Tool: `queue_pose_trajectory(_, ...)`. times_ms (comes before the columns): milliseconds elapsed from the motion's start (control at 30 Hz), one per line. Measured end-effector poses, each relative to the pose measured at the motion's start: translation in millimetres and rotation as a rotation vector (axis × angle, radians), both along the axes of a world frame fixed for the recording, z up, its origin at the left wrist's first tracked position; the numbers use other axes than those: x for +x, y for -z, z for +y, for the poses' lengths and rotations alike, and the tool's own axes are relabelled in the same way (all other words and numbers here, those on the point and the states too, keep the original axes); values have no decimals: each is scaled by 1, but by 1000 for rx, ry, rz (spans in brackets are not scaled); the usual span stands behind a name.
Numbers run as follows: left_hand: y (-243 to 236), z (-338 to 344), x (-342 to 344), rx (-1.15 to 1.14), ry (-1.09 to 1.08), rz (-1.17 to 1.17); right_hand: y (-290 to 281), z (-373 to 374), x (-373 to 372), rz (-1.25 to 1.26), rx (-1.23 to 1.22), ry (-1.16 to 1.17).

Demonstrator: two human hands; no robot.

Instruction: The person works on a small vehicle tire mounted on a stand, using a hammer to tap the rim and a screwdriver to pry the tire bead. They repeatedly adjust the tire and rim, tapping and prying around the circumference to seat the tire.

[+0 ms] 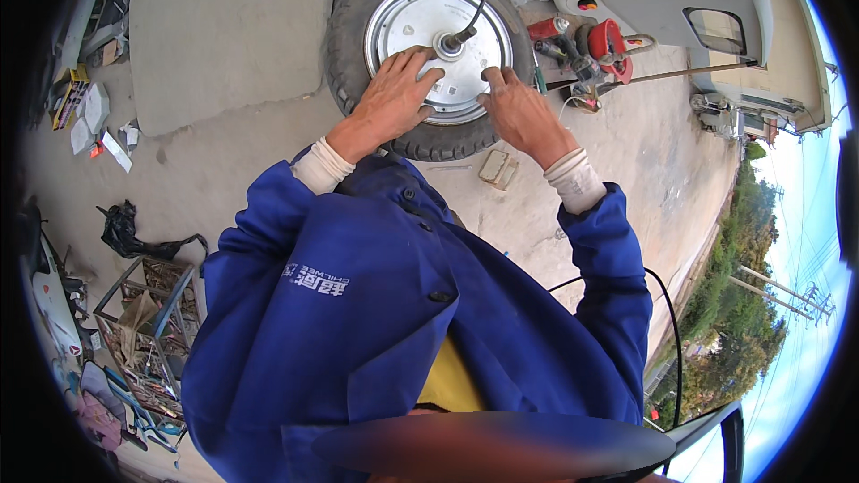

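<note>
A tyre (349,45) with a silver hub-motor disc (403,22) lies flat on the concrete at the top centre. A black cable (480,11) rises from the axle (447,43) at the disc's middle. My left hand (389,98) rests on the left part of the disc with fingers apart and slightly bent, just below the axle. On the right part, my right hand (519,112) touches the disc with bent fingers apart and nothing visibly held in them.
Right of the tyre are a red tool or pump (608,40), a power tool (564,52) and a white vehicle (626,0). A small box (497,168) lies below it. Scattered boxes (94,103), a black bag (134,231) and a cage of tools (143,322) are at left.
</note>
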State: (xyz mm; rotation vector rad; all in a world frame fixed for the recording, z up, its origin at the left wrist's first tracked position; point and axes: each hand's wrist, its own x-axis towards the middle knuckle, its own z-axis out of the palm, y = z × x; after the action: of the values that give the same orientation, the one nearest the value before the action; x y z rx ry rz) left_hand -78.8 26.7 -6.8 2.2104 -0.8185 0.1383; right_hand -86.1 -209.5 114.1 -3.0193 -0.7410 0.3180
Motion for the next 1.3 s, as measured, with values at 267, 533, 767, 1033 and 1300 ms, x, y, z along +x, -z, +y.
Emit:
queue_pose_trajectory(267, 3, 0, 0, -16, -33, -31, -2, 5, 5, 173, -233, 128)
queue_pose_trajectory(533, 1, 0, -4, -6, -26, -20, 9, -2, -1, -39, -229, -11)
queue_pose_trajectory(767, 1, -1, -5, -2, -18, -22, 7, -6, -6, -108, 10, -92)
queue_pose_trajectory(1033, -2, 1, -4, -13, -22, -20, -1, 5, -7, -106, 10, -31)
queue_pose_trajectory(1300, 1, 1, -5, -20, -40, -39, -1, 7, 7, 133, -126, 171)
